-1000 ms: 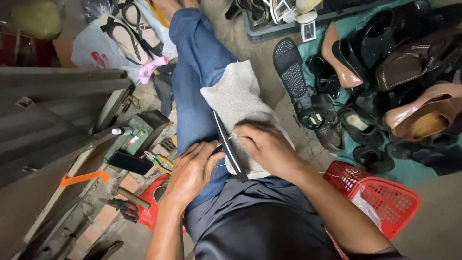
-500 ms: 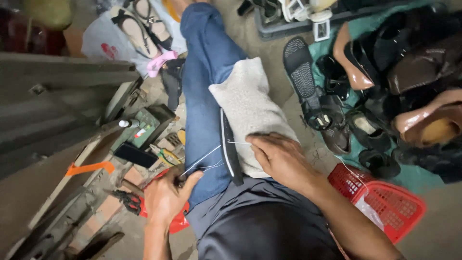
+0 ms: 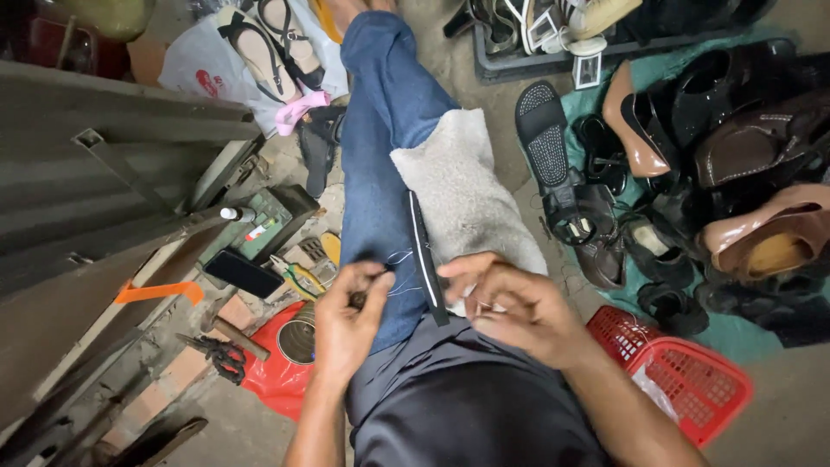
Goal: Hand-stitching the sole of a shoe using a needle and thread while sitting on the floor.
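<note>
Here, left hand [image 3: 346, 324] pinching thin white thread [image 3: 399, 258], flat black sole [image 3: 426, 264]

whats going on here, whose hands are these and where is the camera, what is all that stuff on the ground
There is one picture, taken by a camera worn on a person's head and looking down at their own lap, so both hands are theirs. The left hand pinches a small dark tool with pale thread running from it. The right hand steadies a thin black strap lying on a grey cloth spread over the knee. On the ground to the right lie many shoes on a green mat and a red plastic basket. To the left are a green box, a black phone, pliers and a hammer.
</note>
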